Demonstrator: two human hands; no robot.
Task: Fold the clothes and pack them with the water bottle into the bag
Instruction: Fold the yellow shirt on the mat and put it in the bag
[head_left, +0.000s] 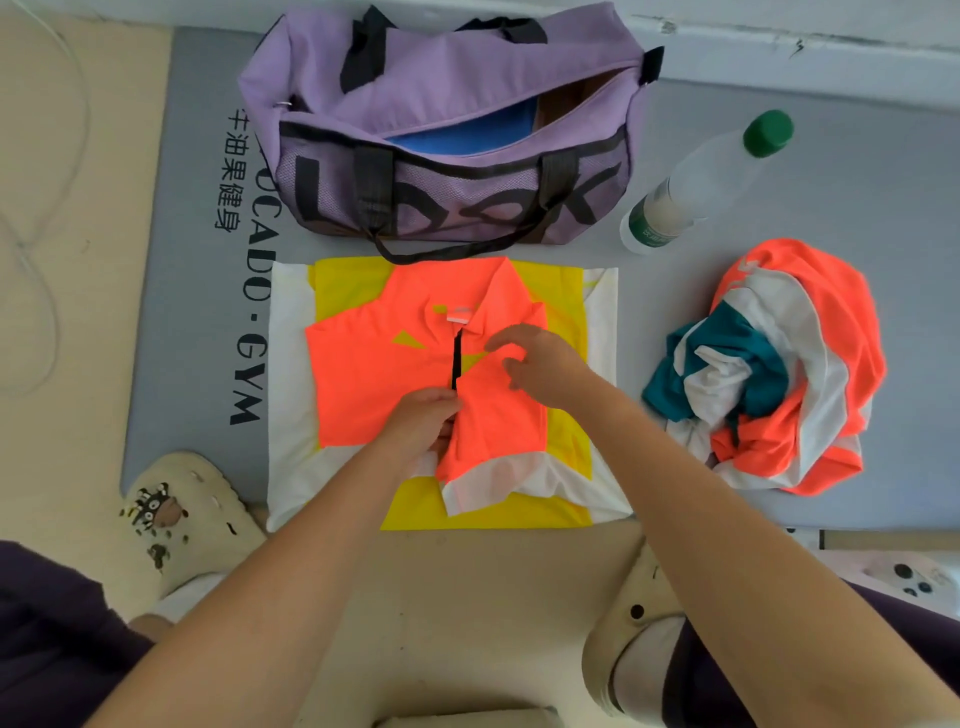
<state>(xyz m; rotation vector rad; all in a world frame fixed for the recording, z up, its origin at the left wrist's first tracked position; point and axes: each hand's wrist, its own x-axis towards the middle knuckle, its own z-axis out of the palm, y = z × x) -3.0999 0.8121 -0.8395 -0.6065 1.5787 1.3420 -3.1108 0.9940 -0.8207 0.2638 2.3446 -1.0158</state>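
Observation:
An orange, yellow and white polo shirt (363, 374) lies flat on the grey mat, its right side folded in over the middle. My left hand (423, 421) pinches the edge of that folded flap near the placket. My right hand (540, 364) rests on the flap with relaxed fingers. A purple duffel bag (447, 93) stands behind the shirt, its zip open, with something blue inside. A clear water bottle (701, 182) with a green cap lies to the bag's right. A crumpled pile of orange, white and teal clothes (789, 374) sits right of the shirt.
The grey gym mat (197, 291) with black lettering covers the floor up to a pale wall at the back. My two feet in cream slippers (182, 514) flank the bare beige floor in front of the mat. A thin white cable (47, 208) loops at the far left.

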